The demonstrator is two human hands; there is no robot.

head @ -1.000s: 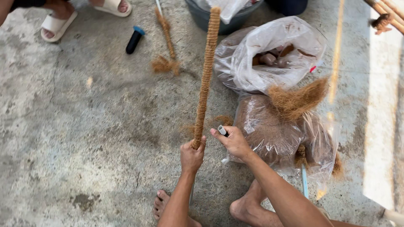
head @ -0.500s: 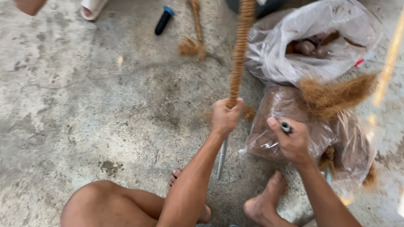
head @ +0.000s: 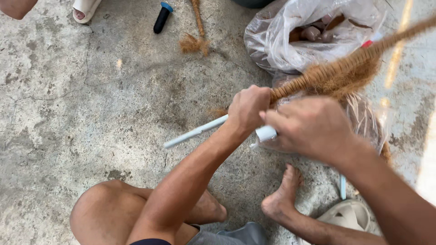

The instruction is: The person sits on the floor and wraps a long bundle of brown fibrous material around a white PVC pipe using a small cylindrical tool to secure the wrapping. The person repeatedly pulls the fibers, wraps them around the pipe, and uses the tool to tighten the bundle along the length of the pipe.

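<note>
Head view: coir-wrapped pole (head: pixel 327 72) runs through the left hand (head: pixel 247 109).

The left hand (head: pixel 247 109) is curled into a tight fist, its forearm stretching straight up from the bent knee. The right hand (head: pixel 313 129) sits just beside it, knuckles up and fingers folded under, its arm entering from the lower right.

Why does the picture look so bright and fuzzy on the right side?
In the head view, sunlight washes out the concrete floor at the right edge into pale streaks; the clear plastic bag shows white glare; the fibre-wrapped pole blurs toward its far end, and the right hand looks slightly soft; the left hand and the floor's cracks look sharp.
</note>
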